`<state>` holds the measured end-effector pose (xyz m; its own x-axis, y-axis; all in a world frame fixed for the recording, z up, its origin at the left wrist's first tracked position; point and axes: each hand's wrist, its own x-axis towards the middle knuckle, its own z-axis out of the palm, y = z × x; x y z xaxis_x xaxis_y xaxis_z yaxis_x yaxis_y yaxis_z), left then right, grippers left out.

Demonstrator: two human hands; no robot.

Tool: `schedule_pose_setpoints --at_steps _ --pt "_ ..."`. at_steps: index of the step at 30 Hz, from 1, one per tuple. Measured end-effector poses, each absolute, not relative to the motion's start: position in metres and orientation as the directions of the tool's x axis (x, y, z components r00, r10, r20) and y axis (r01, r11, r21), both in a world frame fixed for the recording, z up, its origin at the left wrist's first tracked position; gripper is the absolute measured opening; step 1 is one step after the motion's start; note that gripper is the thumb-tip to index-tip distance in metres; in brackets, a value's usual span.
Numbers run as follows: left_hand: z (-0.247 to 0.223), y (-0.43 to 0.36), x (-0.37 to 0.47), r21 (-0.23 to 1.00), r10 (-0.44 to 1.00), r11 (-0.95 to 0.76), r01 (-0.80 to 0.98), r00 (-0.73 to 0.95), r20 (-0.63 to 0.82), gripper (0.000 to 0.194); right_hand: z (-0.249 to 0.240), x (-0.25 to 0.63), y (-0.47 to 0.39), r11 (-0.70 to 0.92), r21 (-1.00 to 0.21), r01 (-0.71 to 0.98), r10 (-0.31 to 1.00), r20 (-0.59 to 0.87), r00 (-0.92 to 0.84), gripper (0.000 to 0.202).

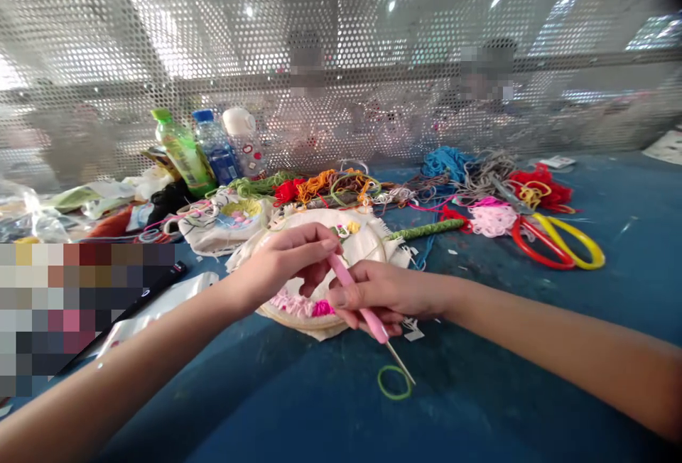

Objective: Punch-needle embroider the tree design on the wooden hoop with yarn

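My right hand [376, 292] grips a pink punch needle [376, 324] by its handle. Its metal needle points down and to the right, away from me it rises to the left. A light green yarn loop [394, 383] is at the needle's tip. My left hand [298, 257] is closed in a pinch at the handle's upper end; what lies between its fingertips is too small to make out. Behind and below both hands lies a round embroidery hoop [298, 319] with white cloth, partly covered by them. Pink tufted yarn [292, 302] shows along the cloth's near edge.
Red-and-yellow-handled scissors [543, 257] lie at right beside pale pink yarn [493, 218]. Blue yarn [447, 163] and other bundles line the back. Bottles [184, 150] stand at the back left, near another stitched cloth [202, 229]. A perforated metal screen [373, 115] rises behind the blue table [256, 406].
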<state>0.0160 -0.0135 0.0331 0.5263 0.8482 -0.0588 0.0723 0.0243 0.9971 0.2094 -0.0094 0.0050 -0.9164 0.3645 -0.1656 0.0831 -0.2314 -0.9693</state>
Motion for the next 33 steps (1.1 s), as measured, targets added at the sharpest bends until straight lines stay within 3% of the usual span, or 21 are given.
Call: schedule_pose_setpoints --at_steps 4,11,16,23,27,30,33 --pt "0.018 -0.012 0.016 0.983 0.816 0.148 0.105 0.548 -0.181 0.022 -0.013 0.207 -0.01 -0.549 -0.835 -0.042 0.243 -0.112 -0.964 0.041" --pt "0.011 -0.03 0.029 0.963 0.814 0.103 0.249 0.535 -0.226 0.039 -0.027 0.208 -0.006 -0.576 -0.811 0.103 0.002 -0.128 -0.992 0.033" --pt "0.013 -0.019 0.023 0.94 0.845 -0.006 0.341 0.505 -0.177 0.046 -0.026 0.207 -0.005 -0.556 -0.827 0.082 0.102 -0.166 -0.981 0.031" --pt "0.006 0.01 0.011 0.956 0.938 -0.036 0.291 0.339 -0.068 0.045 -0.022 0.207 -0.006 -0.549 -0.835 0.045 0.145 -0.149 -0.978 0.034" --pt "0.019 0.016 0.001 0.942 0.907 -0.082 0.324 0.417 -0.065 0.037 -0.011 0.213 0.001 -0.539 -0.837 -0.095 0.312 -0.093 -0.946 0.038" --pt "0.034 0.02 -0.013 0.789 0.913 -0.235 0.568 0.406 -0.02 0.034 -0.004 0.22 0.01 -0.502 -0.828 -0.251 0.524 -0.061 -0.849 0.036" --pt "0.041 0.029 -0.033 0.344 0.951 -0.31 0.887 0.298 0.089 0.026 -0.006 0.228 0.019 -0.435 -0.815 -0.382 0.718 -0.059 -0.693 0.036"
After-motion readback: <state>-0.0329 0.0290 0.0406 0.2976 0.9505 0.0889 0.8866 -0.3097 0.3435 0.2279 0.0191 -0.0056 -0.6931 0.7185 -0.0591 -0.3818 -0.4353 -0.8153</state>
